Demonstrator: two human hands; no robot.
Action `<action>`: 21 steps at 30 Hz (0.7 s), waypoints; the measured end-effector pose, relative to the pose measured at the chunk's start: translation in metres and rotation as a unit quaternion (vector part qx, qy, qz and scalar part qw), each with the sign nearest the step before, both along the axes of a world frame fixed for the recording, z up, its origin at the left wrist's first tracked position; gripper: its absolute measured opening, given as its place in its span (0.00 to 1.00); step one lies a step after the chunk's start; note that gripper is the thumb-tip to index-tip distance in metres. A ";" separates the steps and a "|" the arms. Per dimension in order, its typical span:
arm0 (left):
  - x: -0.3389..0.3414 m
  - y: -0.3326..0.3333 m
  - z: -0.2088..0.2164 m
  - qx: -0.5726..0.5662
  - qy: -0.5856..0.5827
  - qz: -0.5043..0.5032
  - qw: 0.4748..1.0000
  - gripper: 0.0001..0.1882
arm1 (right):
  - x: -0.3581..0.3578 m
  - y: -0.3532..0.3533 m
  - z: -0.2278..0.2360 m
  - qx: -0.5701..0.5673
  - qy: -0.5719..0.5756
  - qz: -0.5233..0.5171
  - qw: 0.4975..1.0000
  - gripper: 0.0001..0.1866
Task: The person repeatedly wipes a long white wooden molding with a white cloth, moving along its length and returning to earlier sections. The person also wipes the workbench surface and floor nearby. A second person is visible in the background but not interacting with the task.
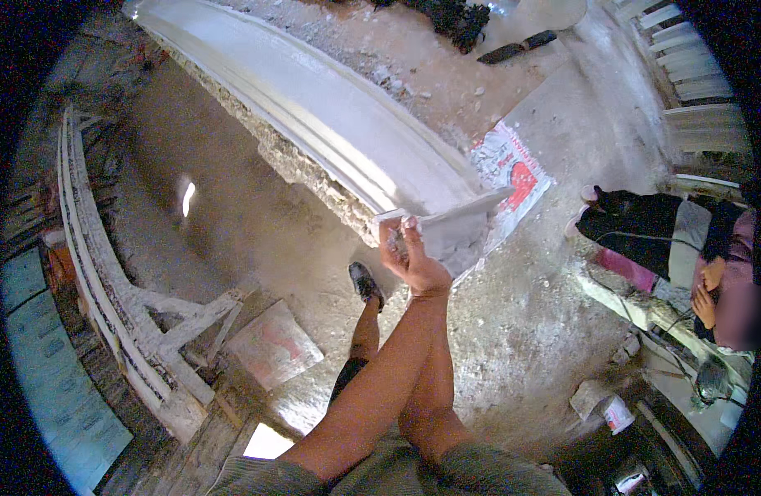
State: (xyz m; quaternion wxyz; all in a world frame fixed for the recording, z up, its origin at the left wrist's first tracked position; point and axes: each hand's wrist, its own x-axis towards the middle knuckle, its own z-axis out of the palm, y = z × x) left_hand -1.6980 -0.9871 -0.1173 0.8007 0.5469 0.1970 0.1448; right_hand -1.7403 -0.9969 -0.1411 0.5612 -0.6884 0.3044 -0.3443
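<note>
I am viewing the work from above. The left hand (423,271) is closing thumb and fingers around the left corner of a grey plate (463,240), leaving no visible gap at the pinch. I am reading it as the left from its thumb side. The forearms are overlapping at the wrist and hiding the right hand, so I cannot tell whether it is gripping anything.

The plate is standing across the near end of the long white slab (314,99). The hold is probably serving to keep the plate square against that end, with the crossed arms bringing both hands to one spot. The slab is running away toward the upper left; its left edge is showing ridges and a rough crust. A printed bag (513,178) is lying at the near right corner, perhaps protecting the floor (521,331).

For movement, I am noting floor along the slab's left edge, extending to a wooden frame (133,310). A shoe (366,285) is resting just off the near left corner, and a white board (277,345) is lying nearer the frame. On the right, a seated co-worker (645,227) is limiting sideways travel.
</note>
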 end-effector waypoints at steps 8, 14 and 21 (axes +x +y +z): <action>-0.024 0.000 0.002 0.020 0.015 -0.011 1.000 0.04 | -0.056 0.037 0.023 0.035 0.032 0.018 0.999 0.15; -0.043 -0.007 0.011 0.014 0.038 -0.010 0.999 0.05 | -0.087 0.044 0.040 0.038 0.042 0.034 0.998 0.14; -0.071 -0.009 0.005 -0.109 0.158 -0.063 0.979 0.06 | -0.087 0.035 0.043 0.020 0.068 0.067 0.995 0.12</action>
